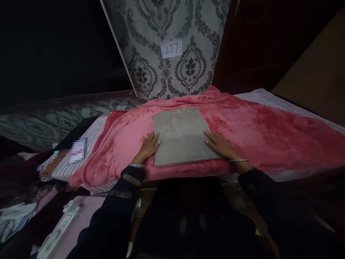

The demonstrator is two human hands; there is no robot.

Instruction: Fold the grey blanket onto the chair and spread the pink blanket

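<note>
A flat grey sheet, perhaps cloth (183,135), lies spread on a pink-red plush blanket (250,126) in front of me. At its left edge rests my left hand (148,145), palm down with the fingers stretched out. My right hand (219,144) lies flat at the opposite edge, its fingertips on or just beside the sheet. Both hands are open and grip nothing. A bracelet shows on each wrist, below dark sleeves.
A striped cover (94,131) shows under the blanket. On the left lie a small blurred-out packet (78,151) and a white power strip (60,228). Behind stands a patterned wall with a paper label (171,49) reading 277, beside a large dark screen (59,50).
</note>
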